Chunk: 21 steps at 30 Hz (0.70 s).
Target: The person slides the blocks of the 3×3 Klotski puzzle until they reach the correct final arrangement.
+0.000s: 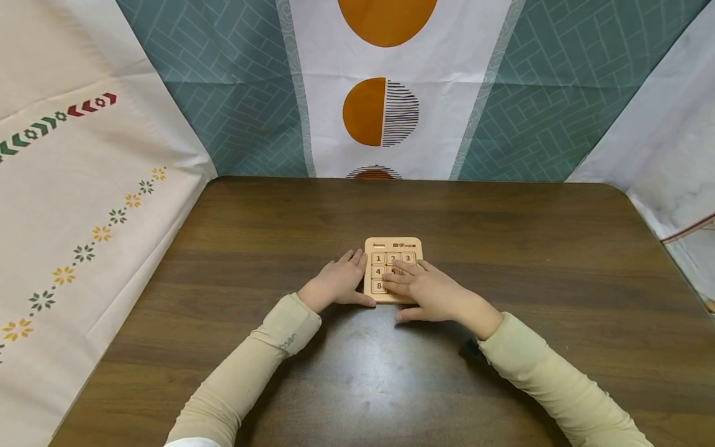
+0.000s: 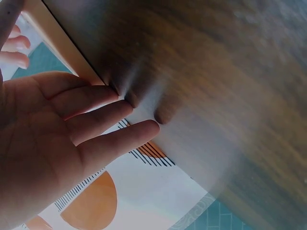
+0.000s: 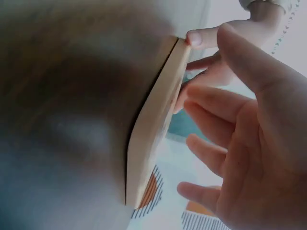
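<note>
A wooden number puzzle board [image 1: 385,239] lies flat on the brown table, its numbered tiles [image 1: 378,258] facing up. My left hand [image 1: 338,282] is along the board's left side, fingers stretched out, with the thumb at the near left corner. In the left wrist view those fingers [image 2: 112,143] look straight, beside the board's pale edge [image 2: 62,40]. My right hand [image 1: 438,295] reaches over the board's right part, fingers extended above the tiles and hiding several of them. Its thumb points out near the board's front edge. From the right wrist, the board [image 3: 153,110] shows side-on.
The brown wooden table [image 1: 279,223] stretches around the board on all sides. Behind it hangs a green and white cloth [image 1: 246,93] with orange circles. A cream cloth [image 1: 67,217] with a flower pattern drapes at the left, and a white one [image 1: 670,155] at the right.
</note>
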Motion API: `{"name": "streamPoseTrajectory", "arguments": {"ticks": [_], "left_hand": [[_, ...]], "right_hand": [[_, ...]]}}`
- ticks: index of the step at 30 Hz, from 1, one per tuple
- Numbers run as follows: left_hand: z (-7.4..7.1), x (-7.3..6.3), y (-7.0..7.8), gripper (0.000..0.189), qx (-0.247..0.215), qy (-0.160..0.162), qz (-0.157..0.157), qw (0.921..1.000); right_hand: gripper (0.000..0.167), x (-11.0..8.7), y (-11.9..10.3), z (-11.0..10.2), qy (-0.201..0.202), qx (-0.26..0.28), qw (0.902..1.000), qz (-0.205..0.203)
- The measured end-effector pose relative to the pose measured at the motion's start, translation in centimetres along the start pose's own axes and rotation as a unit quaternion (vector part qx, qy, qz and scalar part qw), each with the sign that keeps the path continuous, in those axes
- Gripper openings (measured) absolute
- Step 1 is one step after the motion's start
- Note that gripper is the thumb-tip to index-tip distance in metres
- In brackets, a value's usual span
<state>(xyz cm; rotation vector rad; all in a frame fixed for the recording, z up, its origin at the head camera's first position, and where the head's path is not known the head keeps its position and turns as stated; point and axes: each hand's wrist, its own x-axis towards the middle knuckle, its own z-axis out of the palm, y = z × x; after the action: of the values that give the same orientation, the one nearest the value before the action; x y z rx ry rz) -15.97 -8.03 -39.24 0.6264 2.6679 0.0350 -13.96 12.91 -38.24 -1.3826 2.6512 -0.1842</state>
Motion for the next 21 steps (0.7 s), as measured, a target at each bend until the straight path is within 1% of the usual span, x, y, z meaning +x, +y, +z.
{"name": "streamPoseTrajectory", "arguments": {"ticks": [3,7,10,14,21], "left_hand": [[0.0,0.0,0.0,0.106,0.001,-0.001,0.0,1.0],[0.0,-0.1,0.0,0.106,0.006,-0.006,-0.002,1.0],[0.0,-0.1,0.1,0.105,0.008,-0.008,-0.003,0.9999],[-0.1,-0.1,0.1,0.105,0.006,-0.008,-0.003,0.9999],[-0.1,-0.1,0.1,0.105,0.004,-0.004,0.001,1.0]], "right_hand": [[0.062,-0.2,0.0,0.0,0.009,-0.008,0.9997,0.021],[0.06,-0.5,0.5,0.1,0.009,-0.012,0.9987,0.05],[0.061,-0.5,0.8,0.2,0.003,-0.008,0.9986,0.053],[0.06,-0.9,0.8,0.0,0.007,-0.003,0.9984,0.057],[0.046,-2.8,0.9,-0.3,0.024,-0.018,0.9974,0.066]]}}
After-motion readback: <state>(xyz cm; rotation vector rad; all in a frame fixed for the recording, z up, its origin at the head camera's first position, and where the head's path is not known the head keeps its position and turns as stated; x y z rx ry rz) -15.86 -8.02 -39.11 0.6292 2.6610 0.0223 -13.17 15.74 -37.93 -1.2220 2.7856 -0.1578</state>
